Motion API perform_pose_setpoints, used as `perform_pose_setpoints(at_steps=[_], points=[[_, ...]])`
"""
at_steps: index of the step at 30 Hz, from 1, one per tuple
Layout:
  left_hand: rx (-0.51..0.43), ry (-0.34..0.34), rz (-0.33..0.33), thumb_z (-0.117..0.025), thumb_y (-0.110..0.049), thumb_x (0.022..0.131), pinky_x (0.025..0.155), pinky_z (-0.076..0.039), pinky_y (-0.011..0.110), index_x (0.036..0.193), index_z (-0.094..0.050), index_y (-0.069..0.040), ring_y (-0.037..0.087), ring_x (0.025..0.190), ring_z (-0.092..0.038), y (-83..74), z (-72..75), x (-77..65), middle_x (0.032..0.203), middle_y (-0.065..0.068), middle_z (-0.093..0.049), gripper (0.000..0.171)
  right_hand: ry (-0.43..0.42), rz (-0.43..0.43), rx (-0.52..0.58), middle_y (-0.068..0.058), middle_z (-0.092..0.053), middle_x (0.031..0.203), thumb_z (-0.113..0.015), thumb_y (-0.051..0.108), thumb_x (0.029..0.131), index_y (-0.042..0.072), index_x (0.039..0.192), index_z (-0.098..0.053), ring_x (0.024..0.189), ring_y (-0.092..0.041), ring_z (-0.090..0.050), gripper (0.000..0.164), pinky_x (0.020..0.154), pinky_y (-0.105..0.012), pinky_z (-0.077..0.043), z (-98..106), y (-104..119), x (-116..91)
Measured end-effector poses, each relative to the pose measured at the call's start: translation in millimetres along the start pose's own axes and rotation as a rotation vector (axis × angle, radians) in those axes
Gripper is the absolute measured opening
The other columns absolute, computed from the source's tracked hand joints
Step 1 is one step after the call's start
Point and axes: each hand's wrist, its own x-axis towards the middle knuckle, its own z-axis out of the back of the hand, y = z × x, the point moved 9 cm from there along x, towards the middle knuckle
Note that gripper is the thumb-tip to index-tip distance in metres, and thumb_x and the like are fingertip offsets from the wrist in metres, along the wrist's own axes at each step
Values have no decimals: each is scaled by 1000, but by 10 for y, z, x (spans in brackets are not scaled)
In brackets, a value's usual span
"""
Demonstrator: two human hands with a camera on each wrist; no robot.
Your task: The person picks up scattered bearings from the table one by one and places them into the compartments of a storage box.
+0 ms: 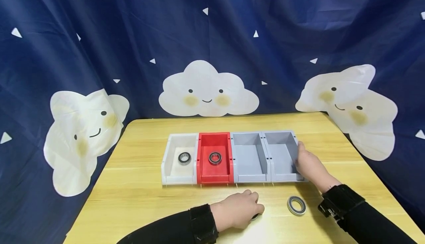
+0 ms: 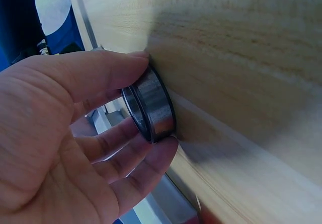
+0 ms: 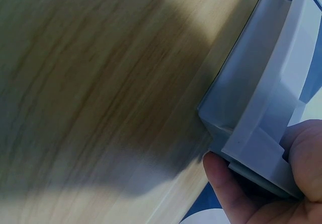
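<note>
I have the left hand [image 1: 237, 209] pinching a ring bearing [image 2: 157, 103] by its rim, down at the worktop [image 1: 139, 152] (whether it touches the wood, I can't tell from here), while the right hand [image 1: 312, 164] grips the outer wall of the right grey bin [image 1: 282, 163], probably to steady the row. I read this as the pick-up step: one bearing [image 1: 184, 163] lies in the white bin [image 1: 172, 180], another [image 1: 215, 163] in the red bin [image 1: 215, 179], so the next move seems to call for a clean lift clear of the front lips. A loose bearing [image 1: 296, 212] lies in front of the right grey bin. The worktop is pale, yellowish wood with rounded far corners, backed by a navy curtain [image 1: 132, 23] printed with smiling clouds [image 1: 206, 87] and small white triangles.
</note>
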Motion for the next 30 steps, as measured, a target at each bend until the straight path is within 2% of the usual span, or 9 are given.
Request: perform_pose_setpoints(at_steps=[9,16,26,30], points=[[24,-2,-7,-73,-24,88,69,-47,22,106,-68,-34,8,89,-52,-22,28,3,98,-8,-56,21,-4,0,2,-41,-59,87,-60,-1,89,-28,137,-18,79,-48,-65,69,68,-56,-54,-8,-12,6],[3,0,-18,-73,-23,88,70,-47,21,106,-68,-33,8,89,-51,-12,75,13,98,-8,-56,22,-11,7,-4,-41,-59,88,-62,-1,89,-28,137,-19,79,-48,-66,70,68,-55,-54,1,-2,10],[-30,-6,-4,-74,-23,89,77,-48,20,116,-68,-33,9,94,-52,80,251,50,103,-8,-58,29,-2,2,-19,-39,-60,83,-62,0,89,-29,137,-18,76,-46,-66,70,66,-54,-54,-3,1,11],[-43,-17,11,-74,-26,90,74,-48,19,115,-68,-33,8,93,-51,122,320,61,101,-8,-57,27,-3,3,-15,-39,-60,82,-61,0,90,-29,137,-18,75,-46,-66,69,66,-54,-54,-7,1,13]])
